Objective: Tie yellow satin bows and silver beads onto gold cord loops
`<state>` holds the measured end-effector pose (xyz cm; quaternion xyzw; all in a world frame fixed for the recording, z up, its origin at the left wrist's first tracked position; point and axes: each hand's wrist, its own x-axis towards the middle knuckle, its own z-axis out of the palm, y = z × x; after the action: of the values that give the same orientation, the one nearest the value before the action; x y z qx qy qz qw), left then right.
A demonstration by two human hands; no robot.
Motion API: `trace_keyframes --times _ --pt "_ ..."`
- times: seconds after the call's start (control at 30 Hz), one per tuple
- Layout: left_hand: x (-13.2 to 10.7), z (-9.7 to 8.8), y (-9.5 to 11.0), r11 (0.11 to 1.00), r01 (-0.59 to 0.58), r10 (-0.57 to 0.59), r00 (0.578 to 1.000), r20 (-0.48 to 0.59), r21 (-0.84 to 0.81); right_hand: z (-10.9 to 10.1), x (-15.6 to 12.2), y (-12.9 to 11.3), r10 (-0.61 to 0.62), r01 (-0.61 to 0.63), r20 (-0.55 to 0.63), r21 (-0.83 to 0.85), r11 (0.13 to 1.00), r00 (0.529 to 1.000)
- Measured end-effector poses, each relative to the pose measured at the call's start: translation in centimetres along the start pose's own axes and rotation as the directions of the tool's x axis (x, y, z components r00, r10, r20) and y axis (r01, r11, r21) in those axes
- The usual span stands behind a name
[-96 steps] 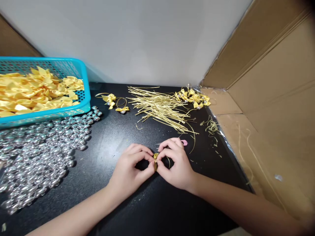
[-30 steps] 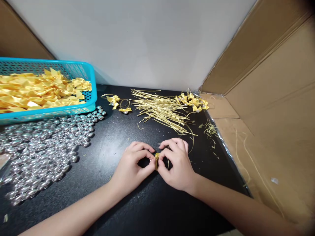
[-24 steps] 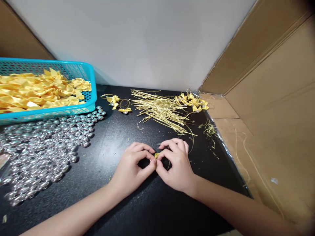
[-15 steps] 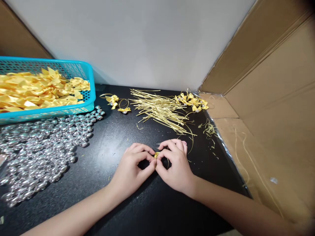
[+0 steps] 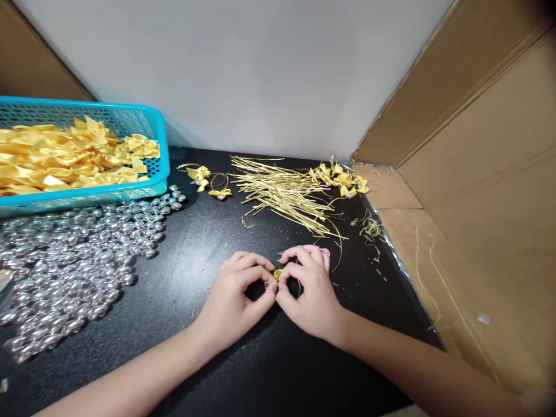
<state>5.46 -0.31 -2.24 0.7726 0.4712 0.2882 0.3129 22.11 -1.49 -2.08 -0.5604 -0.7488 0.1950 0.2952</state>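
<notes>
Close together over the black table, my left hand (image 5: 241, 289) and my right hand (image 5: 308, 289) pinch a small yellow ribbon bow (image 5: 277, 274) between thumbs and fingertips. Most of the bow is hidden by my fingers. A thin gold cord loops from it beneath my right hand. Behind my right fingers lies a tool with a pink handle (image 5: 325, 253) and a dark pointed tip, perhaps small scissors, partly covered. Farther off is a pile of cut gold cords (image 5: 282, 191). Two bows with silver beads and cord loops, one of them a front bow (image 5: 220, 193), rest left of the pile.
A blue basket (image 5: 164, 150) of yellow bows stands at the back left, with many silver beads (image 5: 78, 260) spread before it. Beaded bows (image 5: 336, 176) and cord scraps (image 5: 371, 227) lie at the right. Cardboard (image 5: 482, 145) borders the right edge; a pale wall (image 5: 260, 75) rises behind.
Both hands stay pinched on the bow with only slight finger movement. A bit more of the bow and the cord loop shows now.
</notes>
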Motion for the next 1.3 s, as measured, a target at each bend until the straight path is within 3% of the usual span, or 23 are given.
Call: trace_keyframes --times 1.3 --pt "0.07 0.05 0.07 1.0 0.017 -0.017 1.0 0.009 0.018 -0.23 -0.04 0.16 -0.001 0.001 0.012 0.015 1.0 1.0"
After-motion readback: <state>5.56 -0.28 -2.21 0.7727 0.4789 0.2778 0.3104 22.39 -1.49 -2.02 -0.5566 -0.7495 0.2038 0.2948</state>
